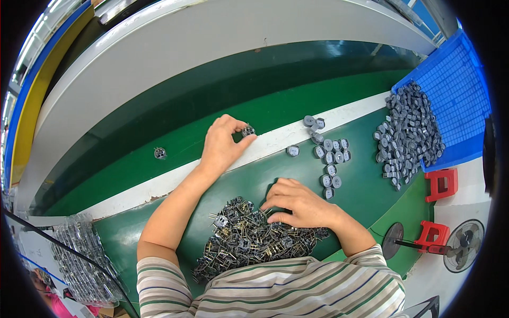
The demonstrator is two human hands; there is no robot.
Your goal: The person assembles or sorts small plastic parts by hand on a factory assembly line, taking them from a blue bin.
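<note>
My left hand (221, 144) reaches over the sunken green conveyor strip, near its white rail (275, 137). Between thumb and fingers it grips a small black plug insert (248, 131) with metal parts. A similar plug insert (159, 153) sits alone on the strip further left. Close to my body, a heap of black plug inserts with brassy pins (249, 241) covers part of the green tabletop. My right hand (299, 205) is at the heap's far edge, fingers curled and thumb below. Its fingertips close around a plug insert that is mostly hidden.
Grey round plug housings (331, 158) stand grouped on the table to the right. Many more spill from a tipped blue crate (450, 85). Clear plastic packs (87, 259) lie at the lower left. Red stools (441, 184) and a fan (464, 245) stand beyond the table at right.
</note>
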